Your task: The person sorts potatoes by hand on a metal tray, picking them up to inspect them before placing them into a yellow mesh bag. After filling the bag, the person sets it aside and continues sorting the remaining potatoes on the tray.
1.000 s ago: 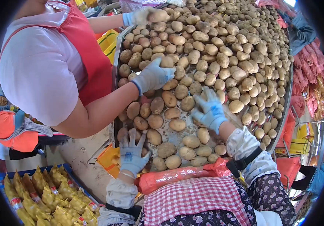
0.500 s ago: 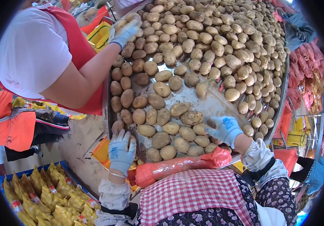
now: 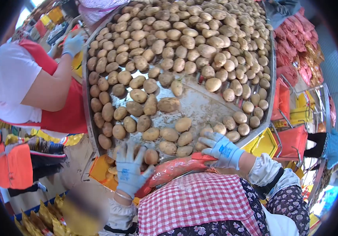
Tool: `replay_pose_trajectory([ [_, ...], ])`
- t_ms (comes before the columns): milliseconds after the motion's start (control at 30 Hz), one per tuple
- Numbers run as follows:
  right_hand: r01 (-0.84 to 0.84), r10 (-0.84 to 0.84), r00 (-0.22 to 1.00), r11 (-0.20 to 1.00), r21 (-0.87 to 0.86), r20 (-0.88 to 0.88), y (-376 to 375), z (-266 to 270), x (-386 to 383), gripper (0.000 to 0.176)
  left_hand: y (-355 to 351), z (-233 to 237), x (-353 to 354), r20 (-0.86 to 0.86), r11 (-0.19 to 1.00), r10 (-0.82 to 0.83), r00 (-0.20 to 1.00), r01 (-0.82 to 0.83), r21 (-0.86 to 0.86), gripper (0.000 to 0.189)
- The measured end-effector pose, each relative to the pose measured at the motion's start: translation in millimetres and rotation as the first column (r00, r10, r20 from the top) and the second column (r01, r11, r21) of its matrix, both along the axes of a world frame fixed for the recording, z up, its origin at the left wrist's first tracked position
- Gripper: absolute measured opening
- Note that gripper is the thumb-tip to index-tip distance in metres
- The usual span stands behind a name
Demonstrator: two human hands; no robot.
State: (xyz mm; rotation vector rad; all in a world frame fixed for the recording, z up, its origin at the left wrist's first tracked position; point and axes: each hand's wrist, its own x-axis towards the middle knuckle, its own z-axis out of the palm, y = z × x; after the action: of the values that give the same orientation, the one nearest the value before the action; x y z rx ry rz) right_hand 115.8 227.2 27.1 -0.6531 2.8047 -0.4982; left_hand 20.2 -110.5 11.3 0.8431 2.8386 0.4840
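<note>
My left hand, in a pale blue-and-white glove, has its fingers spread over the near left corner of a metal sorting table. A brown potato lies beside its fingers, and others are partly hidden under them. My right hand, in a matching glove, reaches in from the right with its fingers stretched out against potatoes by the front edge. Between both hands, a rolled pink-red plastic covering runs along that edge. A blurred yellow-brown shape appears below my left hand; I cannot make out what it is.
A large heap of potatoes covers the table's far side. On the left stands a co-worker in a red apron. An orange crate with potatoes sits below the left corner; a yellow crate is at right. Filled yellow bags stand lower left.
The view has shifted. My left hand has spread its fingers, and fewer potatoes lie along the front edge. The blurred shape has appeared at lower left. The co-worker's gloved hand has left the potatoes.
</note>
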Motion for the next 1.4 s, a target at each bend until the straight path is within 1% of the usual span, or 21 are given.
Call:
replay_pose_trajectory([
  [67,0.015,-0.017,0.995,1.000,-0.019,-0.094,5.3,-9.3,25.3,0.037,9.9,2.5,11.7,0.032,0.955,-0.286,0.958,0.283,0.091,0.057],
  [100,0.078,-0.077,0.997,0.995,0.060,-0.011,6.9,-12.9,38.1,0.029,13.7,-11.2,17.3,0.053,0.936,-0.346,0.937,0.341,0.092,0.052],
  [200,0.199,-0.193,0.979,0.975,0.095,-0.072,14.3,-22.9,59.7,0.026,28.8,-38.5,21.3,-0.027,0.883,-0.438,0.898,0.436,0.173,0.048],
  [400,0.312,-0.320,0.947,0.911,0.271,-0.015,19.5,-10.6,47.6,0.028,67.9,-52.6,16.7,0.050,0.874,-0.459,0.887,0.441,0.205,0.057],
  [467,0.441,-0.484,0.875,0.815,0.376,0.025,5.5,-9.0,32.3,0.029,78.9,-53.7,18.2,0.003,0.895,-0.427,0.904,0.422,0.147,0.060],
  [600,0.382,-0.433,0.901,0.831,0.405,0.038,0.9,-4.7,24.5,0.028,78.7,-49.3,23.1,0.028,0.908,-0.406,0.913,0.400,0.128,0.063],
  [667,0.389,-0.462,0.879,0.837,0.385,0.118,9.8,15.3,29.0,0.030,71.5,-49.3,23.9,0.030,0.883,-0.452,0.891,0.443,0.154,0.061],
  [733,0.525,-0.511,0.792,0.850,0.055,0.334,28.0,30.1,19.7,0.033,72.0,-48.0,17.5,0.022,0.870,-0.472,0.881,0.462,0.171,0.056],
  [767,0.511,-0.466,0.851,0.842,-0.175,0.243,45.8,7.0,15.0,0.038,76.7,-47.9,11.0,0.018,0.866,-0.456,0.890,0.439,0.238,0.054],
  [800,0.505,-0.459,0.854,0.844,-0.181,0.245,51.8,7.0,2.5,0.038,84.2,-46.2,4.1,0.015,0.861,-0.434,0.901,0.409,0.302,0.052],
  [867,0.323,-0.313,0.917,0.946,0.002,-0.246,47.8,5.5,-31.9,0.040,114.9,-25.8,-4.2,-0.082,0.887,-0.412,0.907,0.420,0.190,0.057],
  [900,0.320,-0.311,0.917,0.947,-0.008,-0.250,42.7,-4.2,-45.4,0.040,127.9,-28.4,-6.6,-0.138,0.903,-0.385,0.913,0.404,0.149,0.060],
  [967,0.253,-0.318,0.918,0.930,0.266,0.238,32.6,-28.1,-71.6,0.043,139.0,-32.5,-16.0,-0.160,0.939,-0.340,0.927,0.345,0.004,0.070],
  [1067,0.176,-0.286,0.881,0.937,0.301,0.377,22.1,-12.6,-94.7,0.045,109.3,-42.0,-25.4,-0.116,0.987,-0.161,0.980,0.162,-0.001,0.071],
  [1133,0.208,-0.273,0.907,0.953,0.220,0.321,31.1,-25.4,-84.4,0.051,75.8,-34.3,-22.5,-0.063,0.987,-0.161,0.985,0.161,-0.001,0.072],
  [1200,0.538,-0.473,0.829,0.821,-0.191,0.298,42.3,-23.7,-70.2,0.045,53.0,-24.3,-13.4,0.045,0.988,-0.039,0.998,0.045,-0.148,0.062],
  [1233,0.690,-0.389,0.687,0.616,-0.381,0.614,46.5,-13.6,-67.9,0.053,52.1,-25.0,-16.4,0.046,0.988,-0.036,0.998,0.042,-0.150,0.062],
  [1267,0.690,-0.388,0.685,0.616,-0.379,0.616,47.9,-22.3,-64.8,0.053,51.8,-26.3,-18.2,-0.009,0.989,0.025,1.000,-0.026,-0.147,0.058],
  [1300,0.788,-0.087,0.604,0.209,-0.578,0.792,47.8,-38.0,-60.5,0.057,53.0,-27.3,-19.3,-0.064,0.986,0.086,0.994,-0.094,-0.140,0.054],
  [1333,0.816,0.268,0.575,-0.251,-0.521,0.773,48.5,-47.6,-57.9,0.060,68.8,-17.3,-21.6,-0.062,0.985,0.087,0.994,-0.095,-0.141,0.054],
  [1400,0.839,0.411,0.542,-0.213,-0.500,0.733,52.7,-42.5,-64.4,0.065,123.0,12.2,-24.3,0.007,0.971,-0.197,0.980,0.194,0.143,0.041],
])
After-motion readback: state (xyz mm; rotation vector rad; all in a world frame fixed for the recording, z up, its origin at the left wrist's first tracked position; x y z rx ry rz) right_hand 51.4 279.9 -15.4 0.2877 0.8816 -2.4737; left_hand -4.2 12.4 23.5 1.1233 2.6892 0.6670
